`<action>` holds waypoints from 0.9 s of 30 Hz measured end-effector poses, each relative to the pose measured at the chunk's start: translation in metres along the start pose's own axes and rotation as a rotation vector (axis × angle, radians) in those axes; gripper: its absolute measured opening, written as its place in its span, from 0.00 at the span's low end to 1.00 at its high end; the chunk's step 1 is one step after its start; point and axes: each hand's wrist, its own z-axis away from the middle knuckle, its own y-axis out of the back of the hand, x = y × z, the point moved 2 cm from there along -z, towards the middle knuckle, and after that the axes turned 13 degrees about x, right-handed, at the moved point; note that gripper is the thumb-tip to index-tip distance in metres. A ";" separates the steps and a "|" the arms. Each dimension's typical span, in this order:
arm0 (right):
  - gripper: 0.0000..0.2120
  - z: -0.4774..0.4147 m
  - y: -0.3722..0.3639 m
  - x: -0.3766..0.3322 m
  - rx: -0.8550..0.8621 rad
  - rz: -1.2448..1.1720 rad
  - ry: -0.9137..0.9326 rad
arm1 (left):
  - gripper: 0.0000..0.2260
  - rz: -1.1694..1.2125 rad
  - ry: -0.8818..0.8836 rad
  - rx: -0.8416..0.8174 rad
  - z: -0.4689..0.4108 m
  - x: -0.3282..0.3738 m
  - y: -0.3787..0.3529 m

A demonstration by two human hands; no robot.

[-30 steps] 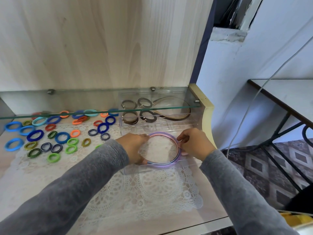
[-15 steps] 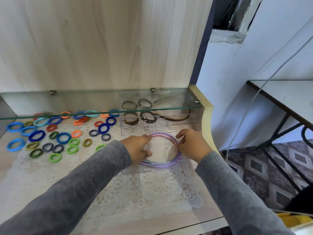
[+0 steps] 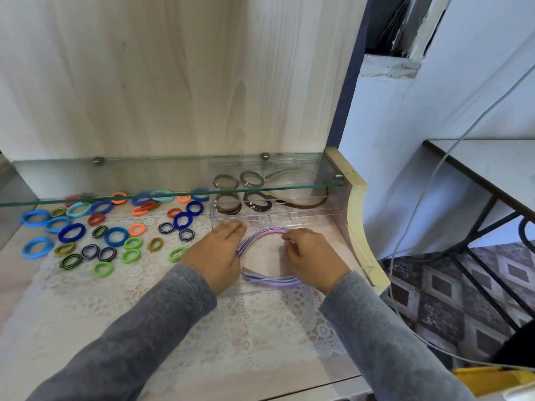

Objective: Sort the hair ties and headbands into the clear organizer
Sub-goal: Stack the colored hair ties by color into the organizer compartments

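Fingers (image 3: 234, 228) straight, the left hand (image 3: 215, 256) presses the headbands (image 3: 262, 233) from the left; the right hand (image 3: 314, 257) curls round their right side, inside the organizer (image 3: 254, 291).

Glass shelf (image 3: 144, 180) overhangs the back of the clear organizer (image 3: 359, 257); headbands (image 3: 273, 281) fill its front. Hair ties (image 3: 115, 235) crowd left, side panel (image 3: 357, 198) right; lace mat (image 3: 260, 322) offers room.

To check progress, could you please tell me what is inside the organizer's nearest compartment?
Pastel headbands, pink, purple and blue, lie inside. The left hand presses their left side; the right hand grips and hides their right side.
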 end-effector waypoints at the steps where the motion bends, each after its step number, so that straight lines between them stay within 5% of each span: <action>1: 0.15 0.000 0.001 0.002 0.015 0.014 -0.016 | 0.26 0.012 0.006 -0.008 0.001 -0.001 -0.001; 14: 0.14 0.002 0.019 0.037 0.080 0.157 -0.268 | 0.26 0.058 0.045 -0.035 0.004 -0.008 -0.012; 27: 0.13 0.000 0.014 0.029 0.117 0.111 -0.261 | 0.25 0.135 0.056 0.001 0.002 -0.011 -0.013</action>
